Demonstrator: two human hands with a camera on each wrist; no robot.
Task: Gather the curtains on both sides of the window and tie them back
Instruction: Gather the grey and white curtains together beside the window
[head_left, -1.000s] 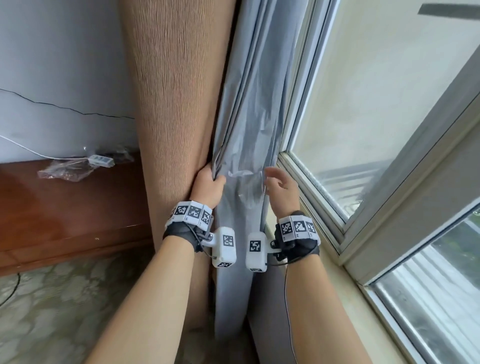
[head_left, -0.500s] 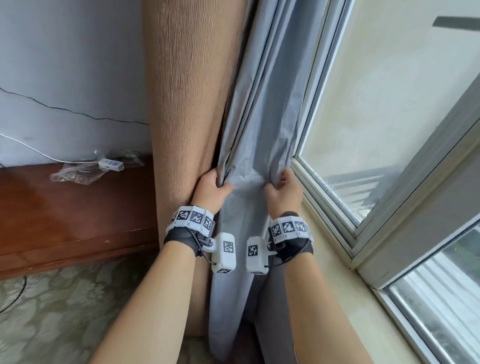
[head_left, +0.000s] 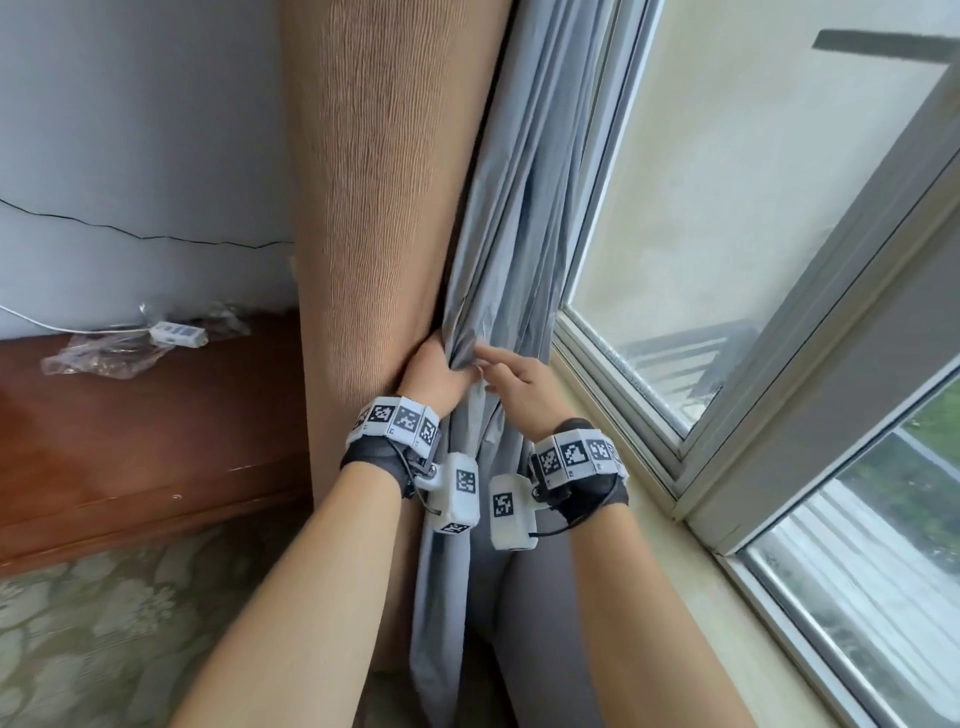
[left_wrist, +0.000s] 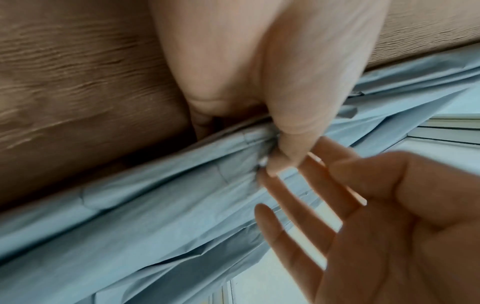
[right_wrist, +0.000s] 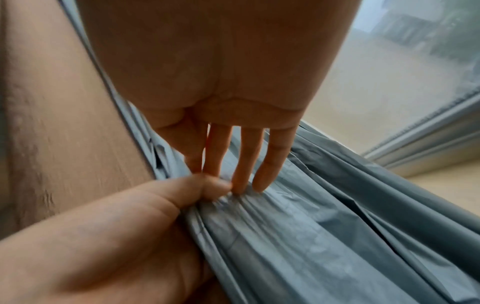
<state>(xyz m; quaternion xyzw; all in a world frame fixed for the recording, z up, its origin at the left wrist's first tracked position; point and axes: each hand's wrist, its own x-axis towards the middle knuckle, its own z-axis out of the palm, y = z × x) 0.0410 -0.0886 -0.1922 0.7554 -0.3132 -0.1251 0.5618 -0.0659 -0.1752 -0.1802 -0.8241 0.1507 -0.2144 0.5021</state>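
Observation:
A tan ribbed curtain (head_left: 379, 208) hangs left of its grey lining (head_left: 524, 218), beside the window. My left hand (head_left: 434, 371) grips a bunched fold of the grey lining (left_wrist: 182, 197), thumb pinching the gathered pleats against the fingers. My right hand (head_left: 519, 382) lies just right of it, fingers straight and spread, tips touching the grey folds (right_wrist: 298, 226). In the left wrist view the right hand's (left_wrist: 376, 216) palm shows, holding nothing. In the right wrist view the left hand's thumb (right_wrist: 197, 185) presses the pleats beside the right fingertips (right_wrist: 240, 185).
The window (head_left: 727, 208) and its frame (head_left: 618, 384) stand close on the right, above a pale sill (head_left: 670, 561). A brown wooden cabinet (head_left: 145, 441) with a plastic bag (head_left: 104, 353) and white device sits left. Patterned floor (head_left: 104, 623) lies below.
My right hand has let go of the lining's right edge and moved left, opening its fingers against the folds by my left hand, which has kept its grip on more gathered fabric.

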